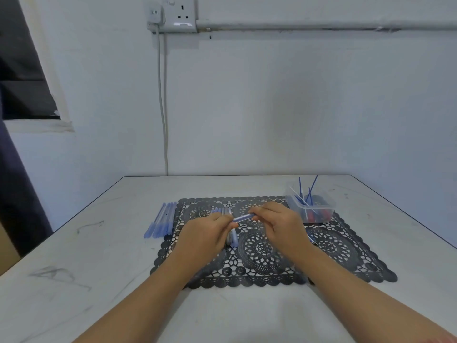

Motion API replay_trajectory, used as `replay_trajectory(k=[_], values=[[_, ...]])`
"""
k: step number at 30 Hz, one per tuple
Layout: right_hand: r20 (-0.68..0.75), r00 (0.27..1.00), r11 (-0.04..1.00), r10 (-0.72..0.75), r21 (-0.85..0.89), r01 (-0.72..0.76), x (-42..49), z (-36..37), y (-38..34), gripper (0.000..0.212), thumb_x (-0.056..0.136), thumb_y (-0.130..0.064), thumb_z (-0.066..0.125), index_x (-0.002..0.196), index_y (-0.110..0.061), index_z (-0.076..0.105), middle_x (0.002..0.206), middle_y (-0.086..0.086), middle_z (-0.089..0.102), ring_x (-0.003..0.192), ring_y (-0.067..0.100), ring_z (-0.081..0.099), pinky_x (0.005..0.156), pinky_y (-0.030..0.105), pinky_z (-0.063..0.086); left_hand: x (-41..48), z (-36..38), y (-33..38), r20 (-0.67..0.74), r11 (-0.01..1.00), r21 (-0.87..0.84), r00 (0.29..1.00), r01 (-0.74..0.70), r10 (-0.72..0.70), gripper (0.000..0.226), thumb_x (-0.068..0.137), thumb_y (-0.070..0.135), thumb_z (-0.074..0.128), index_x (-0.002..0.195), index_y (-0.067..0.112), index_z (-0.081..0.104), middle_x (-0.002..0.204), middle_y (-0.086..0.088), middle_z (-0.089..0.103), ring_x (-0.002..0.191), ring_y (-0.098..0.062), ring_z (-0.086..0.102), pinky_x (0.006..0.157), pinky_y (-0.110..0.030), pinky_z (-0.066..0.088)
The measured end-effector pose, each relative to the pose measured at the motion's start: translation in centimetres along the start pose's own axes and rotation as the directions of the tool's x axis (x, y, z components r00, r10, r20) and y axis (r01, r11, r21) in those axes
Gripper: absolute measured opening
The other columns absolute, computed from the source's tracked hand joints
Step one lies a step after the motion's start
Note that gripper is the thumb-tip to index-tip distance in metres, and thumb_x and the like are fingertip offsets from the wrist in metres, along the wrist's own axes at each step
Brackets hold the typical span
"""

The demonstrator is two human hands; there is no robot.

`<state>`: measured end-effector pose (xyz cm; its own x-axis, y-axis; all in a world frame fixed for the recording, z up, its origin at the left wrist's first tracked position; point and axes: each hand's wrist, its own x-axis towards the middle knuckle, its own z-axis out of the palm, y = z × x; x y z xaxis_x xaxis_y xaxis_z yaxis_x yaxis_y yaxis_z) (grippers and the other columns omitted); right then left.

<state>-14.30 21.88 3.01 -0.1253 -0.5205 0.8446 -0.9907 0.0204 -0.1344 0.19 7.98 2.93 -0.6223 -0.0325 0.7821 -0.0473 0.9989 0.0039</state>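
Both my hands meet over a black lace placemat [267, 256]. Between them is a clear pen barrel with a blue core [243, 217], tilted up to the right. My left hand [207, 236] pinches its lower left end and my right hand [279, 226] pinches its upper right end. Under my left hand several loose pen barrels [232, 240] lie on the mat, partly hidden. Several assembled blue pens [162, 221] lie side by side on the table just left of the mat.
A clear plastic tub [311, 206] at the mat's back right corner holds blue refills that stick up, plus red and dark caps. The white table [99, 268] stands against a wall with a socket [176, 14] and a hanging cable.
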Motion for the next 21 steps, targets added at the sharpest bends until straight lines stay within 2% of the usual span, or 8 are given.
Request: replay_trajectory(k=[3,5,8,10,13,18,20,21], values=[[0.012,0.999,0.993,0.053,0.107,-0.054,0.0,-0.2,0.0,0.026,0.085,-0.021,0.053,0.096,-0.008,0.073,0.082,-0.001,0.07,0.069,0.005,0.061,0.068,0.012,0.05,0.0,-0.2,0.0,0.006,1.0,-0.011,1.0,0.01,-0.01,0.038,0.092,0.038,0.04,0.091,0.016,0.071,0.067,0.006,0.065,0.041,-0.009,0.051,0.039,-0.013,0.037],[0.036,0.992,0.97,0.119,0.207,-0.124,0.1,-0.3,-0.3,0.018,0.083,-0.017,0.064,0.096,-0.009,0.073,0.082,-0.002,0.069,0.071,0.004,0.059,0.068,0.008,0.047,0.1,-0.4,0.1,0.008,1.0,-0.005,1.0,0.011,-0.011,0.038,0.091,0.037,0.04,0.091,0.016,0.072,0.067,0.007,0.065,0.042,-0.008,0.052,0.041,-0.011,0.034],[0.102,0.946,0.887,0.306,0.332,-0.323,0.3,-0.4,-1.0,0.012,0.08,-0.011,0.07,0.092,-0.014,0.074,0.077,-0.005,0.068,0.07,0.007,0.059,0.062,0.012,0.046,0.1,-0.4,0.0,0.017,1.0,0.001,1.0,-0.004,0.004,0.038,0.091,0.038,0.041,0.091,0.017,0.072,0.068,0.008,0.066,0.044,-0.007,0.053,0.041,-0.011,0.036],[0.161,0.877,0.759,0.453,0.446,-0.474,0.5,-0.4,-1.4,0.013,0.079,-0.007,0.07,0.085,-0.018,0.075,0.071,-0.007,0.067,0.062,0.004,0.057,0.06,0.015,0.046,0.1,-0.3,-0.1,0.015,1.0,0.003,1.0,-0.006,0.006,0.037,0.091,0.039,0.042,0.091,0.017,0.073,0.068,0.008,0.066,0.044,-0.007,0.054,0.04,-0.013,0.038],[0.28,0.761,0.484,0.586,0.632,-0.605,0.7,-0.2,-1.9,0.022,0.077,0.005,0.067,0.08,-0.016,0.073,0.068,-0.003,0.067,0.058,0.005,0.057,0.06,0.017,0.048,0.1,-0.2,-0.2,0.018,1.0,0.004,1.0,0.002,-0.002,0.037,0.09,0.039,0.043,0.091,0.019,0.073,0.069,0.009,0.066,0.045,-0.006,0.054,0.04,-0.014,0.04],[0.494,0.639,0.092,0.589,0.745,-0.661,0.6,0.1,-1.4,0.028,0.073,0.015,0.062,0.085,-0.008,0.072,0.077,0.004,0.07,0.076,0.016,0.064,0.07,0.025,0.052,0.0,0.0,-0.6,0.031,1.0,-0.001,0.999,0.014,-0.014,0.038,0.091,0.043,0.041,0.092,0.021,0.072,0.068,0.01,0.065,0.046,-0.007,0.054,0.039,-0.018,0.043],[0.537,0.612,-0.028,0.58,0.764,-0.645,0.6,0.1,-1.3,0.019,0.07,0.004,0.066,0.087,-0.002,0.071,0.075,0.008,0.068,0.072,0.018,0.061,0.067,0.024,0.052,-0.1,-0.1,-0.5,0.021,1.0,-0.001,1.0,0.006,-0.006,0.037,0.091,0.042,0.042,0.093,0.021,0.072,0.069,0.01,0.066,0.046,-0.007,0.055,0.04,-0.018,0.044],[0.548,0.605,-0.055,0.578,0.765,-0.641,0.7,0.0,-1.4,0.02,0.069,-0.003,0.067,0.088,0.001,0.07,0.073,0.009,0.066,0.068,0.017,0.06,0.064,0.023,0.051,0.0,-0.1,-0.4,0.016,1.0,0.0,1.0,0.0,0.0,0.036,0.09,0.042,0.042,0.092,0.021,0.073,0.069,0.01,0.066,0.047,-0.007,0.055,0.04,-0.017,0.043]])
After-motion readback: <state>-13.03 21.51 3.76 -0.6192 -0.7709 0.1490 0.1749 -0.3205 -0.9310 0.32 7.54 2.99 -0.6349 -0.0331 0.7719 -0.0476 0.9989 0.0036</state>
